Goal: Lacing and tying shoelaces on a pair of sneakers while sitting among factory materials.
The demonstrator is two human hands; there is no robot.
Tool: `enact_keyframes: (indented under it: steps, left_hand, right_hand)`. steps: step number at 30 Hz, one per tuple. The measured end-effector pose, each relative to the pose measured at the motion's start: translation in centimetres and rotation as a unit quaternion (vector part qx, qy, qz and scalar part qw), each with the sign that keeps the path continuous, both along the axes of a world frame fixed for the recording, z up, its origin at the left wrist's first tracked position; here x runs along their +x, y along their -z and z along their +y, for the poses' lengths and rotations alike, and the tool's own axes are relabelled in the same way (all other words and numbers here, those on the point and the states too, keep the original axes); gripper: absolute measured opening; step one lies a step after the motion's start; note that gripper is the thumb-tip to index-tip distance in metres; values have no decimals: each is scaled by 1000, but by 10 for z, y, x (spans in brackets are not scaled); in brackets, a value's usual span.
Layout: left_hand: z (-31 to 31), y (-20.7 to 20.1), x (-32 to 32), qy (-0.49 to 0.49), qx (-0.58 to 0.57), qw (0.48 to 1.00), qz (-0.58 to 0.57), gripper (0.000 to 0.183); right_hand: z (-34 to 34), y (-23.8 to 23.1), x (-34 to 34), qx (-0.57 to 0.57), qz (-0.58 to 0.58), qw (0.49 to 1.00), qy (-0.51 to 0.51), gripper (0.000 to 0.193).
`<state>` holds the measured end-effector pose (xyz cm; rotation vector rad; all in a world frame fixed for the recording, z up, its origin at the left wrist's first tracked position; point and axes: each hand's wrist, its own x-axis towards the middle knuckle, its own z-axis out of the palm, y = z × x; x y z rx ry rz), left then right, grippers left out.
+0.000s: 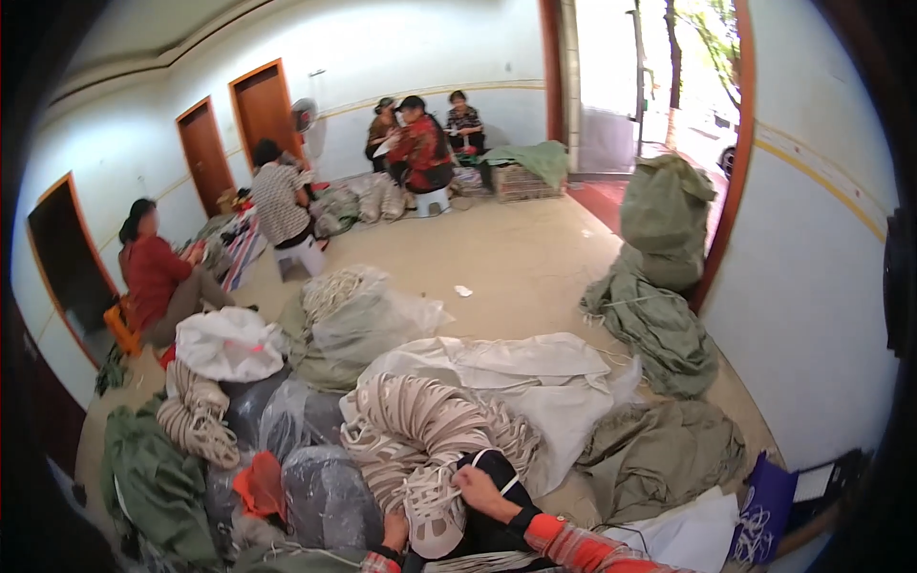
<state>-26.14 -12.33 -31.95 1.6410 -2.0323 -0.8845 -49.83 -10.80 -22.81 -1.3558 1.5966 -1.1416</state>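
A beige shoe upper (pixel 436 527) with cut-out openings lies in my lap, its toe toward me. My left hand (pixel 394 530) is closed on its left edge. My right hand (pixel 482 493) is at its right side, fingers pinched together at the pale shoelace (pixel 435 489) across its top. A long curved row of nested beige shoe uppers (pixel 420 411) lies just beyond, touching the one I hold. Dark cloth with a white stripe (pixel 497 470) shows beside my right hand.
Clear plastic-wrapped bundles (pixel 330 497), an orange cloth (pixel 260 485) and a green sack (pixel 158 487) sit at left. White sacking (pixel 506 368) spreads beyond the uppers. Green sacks (pixel 664 224) stand at right by the doorway; a purple bag (pixel 764 506) is nearer. Several people sit farther back.
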Motion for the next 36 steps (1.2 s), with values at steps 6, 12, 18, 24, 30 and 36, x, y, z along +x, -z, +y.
enact_keyframes:
  steps: [6, 12, 18, 24, 30, 36]
  left_hand:
    - [4, 33, 14, -84, -9, 996, -13, 35]
    - [-2, 60, 16, -129, -36, 991, 23, 36]
    - [1, 39, 10, -159, 14, 984, 79, 34]
    - [6, 43, 8, -133, -43, 988, 65, 33]
    - [-1, 59, 12, -77, -55, 995, -2, 36]
    - [-2, 64, 12, -198, 48, 965, 166, 41]
  right_hand:
    - [-22, -30, -45, -41, 125, 988, 86, 20]
    - [-5, -35, -19, -26, 354, 932, -77, 11]
    - [-12, -40, -39, -130, 333, 907, -221, 9]
    - [-5, -52, -56, -92, 323, 888, -315, 11]
    - [-3, -19, -48, -145, 301, 924, -185, 12]
    - [-7, -12, -49, -172, 272, 936, -144, 9]
